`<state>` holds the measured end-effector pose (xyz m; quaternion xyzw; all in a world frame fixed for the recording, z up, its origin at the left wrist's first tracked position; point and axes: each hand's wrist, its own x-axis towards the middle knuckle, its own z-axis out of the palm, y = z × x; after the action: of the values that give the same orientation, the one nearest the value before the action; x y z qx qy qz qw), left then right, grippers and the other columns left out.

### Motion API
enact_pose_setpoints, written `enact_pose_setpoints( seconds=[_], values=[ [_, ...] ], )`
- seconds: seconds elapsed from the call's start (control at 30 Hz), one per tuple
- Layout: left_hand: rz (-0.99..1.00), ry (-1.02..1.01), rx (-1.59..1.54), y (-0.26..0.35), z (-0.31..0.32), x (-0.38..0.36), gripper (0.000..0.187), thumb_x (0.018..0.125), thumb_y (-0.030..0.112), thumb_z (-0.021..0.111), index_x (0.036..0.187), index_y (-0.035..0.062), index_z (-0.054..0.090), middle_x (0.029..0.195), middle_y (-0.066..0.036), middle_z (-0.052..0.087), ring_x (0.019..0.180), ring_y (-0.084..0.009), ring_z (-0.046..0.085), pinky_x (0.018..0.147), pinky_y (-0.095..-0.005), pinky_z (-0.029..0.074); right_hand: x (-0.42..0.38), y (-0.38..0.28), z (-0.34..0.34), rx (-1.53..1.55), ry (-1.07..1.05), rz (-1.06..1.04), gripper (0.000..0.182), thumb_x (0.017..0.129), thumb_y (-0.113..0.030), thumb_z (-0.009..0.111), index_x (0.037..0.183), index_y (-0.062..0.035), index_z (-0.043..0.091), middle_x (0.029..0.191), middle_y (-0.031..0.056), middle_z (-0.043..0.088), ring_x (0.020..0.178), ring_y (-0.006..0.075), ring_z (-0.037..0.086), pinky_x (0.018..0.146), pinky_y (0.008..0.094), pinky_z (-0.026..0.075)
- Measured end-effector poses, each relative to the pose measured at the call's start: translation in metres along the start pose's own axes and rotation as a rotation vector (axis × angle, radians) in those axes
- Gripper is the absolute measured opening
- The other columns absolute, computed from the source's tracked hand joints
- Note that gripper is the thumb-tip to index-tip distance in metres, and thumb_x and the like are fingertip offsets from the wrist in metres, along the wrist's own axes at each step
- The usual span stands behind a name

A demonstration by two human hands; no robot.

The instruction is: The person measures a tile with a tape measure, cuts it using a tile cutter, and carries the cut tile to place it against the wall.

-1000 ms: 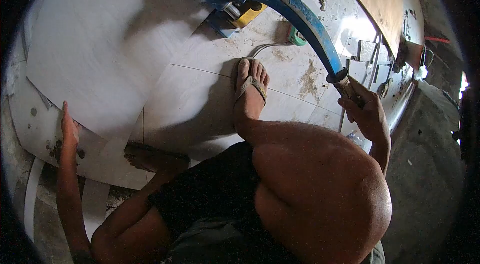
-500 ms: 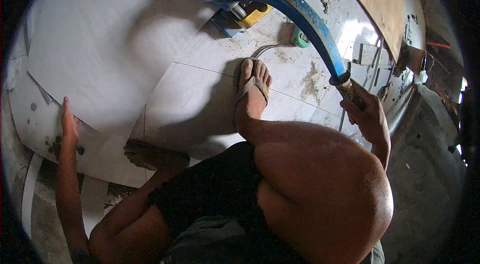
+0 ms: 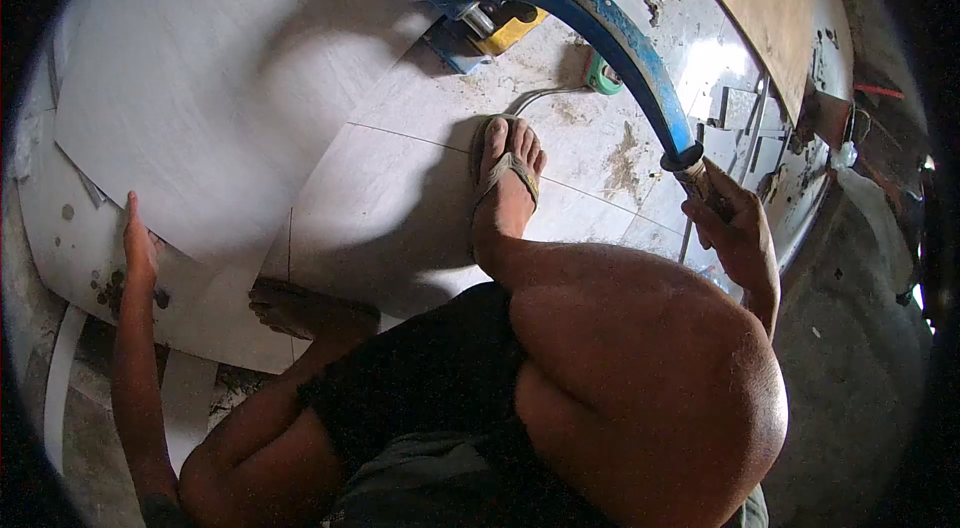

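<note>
The right hand gripped the end of the blue lever handle — fingers closed. The left hand lay open, flat on the large grey tile — at its near edge

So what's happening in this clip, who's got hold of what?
A person crouches on a tiled floor. The right hand grips the end of a long blue lever handle on a manual tile cutter. The left hand lies flat on the near edge of a large pale tile on the floor. One sandalled foot is planted between them.
</note>
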<state>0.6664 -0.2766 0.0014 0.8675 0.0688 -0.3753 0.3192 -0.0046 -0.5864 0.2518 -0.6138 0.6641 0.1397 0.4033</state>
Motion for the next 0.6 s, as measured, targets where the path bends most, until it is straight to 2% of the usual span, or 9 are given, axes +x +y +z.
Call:
enact_pose_setpoints(
  seconds=[0.13,0.33,0.43,0.47,0.5,0.53,0.6],
  values=[
    [-0.038,-0.009,0.072,0.005,-0.001,-0.006,0.088,0.08,0.069,0.051,0.139,0.0054,0.036,0.127,-0.012,0.052,0.107,-0.0228,0.053,0.091,-0.0368,0.038,-0.002,-0.007,0.003,-0.037,0.027,-0.009,0.055,0.081,-0.019,0.069,0.131,-0.0062,0.05,0.069,0.0021,0.056,0.054,0.008,0.046,0.051,0.0258,0.041],
    [0.025,-0.003,0.052,0.007,0.008,-0.019,0.088,0.082,0.068,0.048,0.14,0.0034,0.034,0.132,-0.014,0.048,0.115,-0.0263,0.049,0.097,-0.0394,0.036,-0.003,-0.011,0.006,-0.054,0.056,-0.007,0.052,0.082,-0.014,0.067,0.13,-0.0051,0.051,0.075,0.0054,0.06,0.059,0.0091,0.049,0.054,0.0271,0.043],
    [0.052,-0.024,0.073,0.007,0.009,-0.017,0.088,0.083,0.068,0.047,0.14,0.0022,0.034,0.137,-0.015,0.043,0.121,-0.0285,0.044,0.102,-0.0436,0.031,0.001,0.004,0.005,-0.141,0.061,-0.124,0.049,0.082,-0.01,0.066,0.128,-0.0033,0.052,0.078,0.0068,0.062,0.066,0.011,0.052,0.06,0.0289,0.046],
    [0.053,-0.025,0.087,-0.002,0.002,-0.008,0.088,0.083,0.067,0.046,0.14,0.0015,0.034,0.139,-0.016,0.042,0.124,-0.0293,0.042,0.104,-0.0448,0.029,0.001,-0.003,0.007,-0.101,0.055,-0.12,0.047,0.081,-0.006,0.064,0.127,-0.0019,0.052,0.083,0.0101,0.065,0.075,0.0118,0.056,0.068,0.0298,0.048],
    [0.09,0.023,0.093,-0.004,0.004,-0.015,0.087,0.083,0.067,0.047,0.139,0.0005,0.035,0.137,-0.017,0.043,0.121,-0.0293,0.044,0.103,-0.044,0.031,0.001,0.007,0.01,-0.127,0.096,-0.124,0.048,0.079,-0.002,0.062,0.127,-0.0014,0.052,0.091,0.0144,0.067,0.081,0.0121,0.06,0.073,0.0295,0.049],
    [0.132,0.081,0.091,-0.002,0.012,-0.025,0.086,0.084,0.066,0.047,0.138,-0.0005,0.037,0.135,-0.018,0.045,0.119,-0.0294,0.046,0.102,-0.0432,0.032,0.001,0.003,0.011,-0.122,0.079,-0.147,0.05,0.078,0.001,0.062,0.127,-0.002,0.052,0.096,0.015,0.068,0.086,0.0146,0.063,0.075,0.0301,0.05],
    [0.178,0.103,0.101,-0.013,0.011,-0.008,0.081,0.086,0.065,0.045,0.133,-0.0024,0.044,0.126,-0.019,0.052,0.112,-0.0288,0.05,0.098,-0.0395,0.035,0.001,-0.012,0.013,-0.16,0.091,-0.222,0.043,0.077,0.004,0.058,0.12,-0.0017,0.056,0.096,0.0124,0.068,0.085,0.0161,0.064,0.073,0.0307,0.05]
  ],
)
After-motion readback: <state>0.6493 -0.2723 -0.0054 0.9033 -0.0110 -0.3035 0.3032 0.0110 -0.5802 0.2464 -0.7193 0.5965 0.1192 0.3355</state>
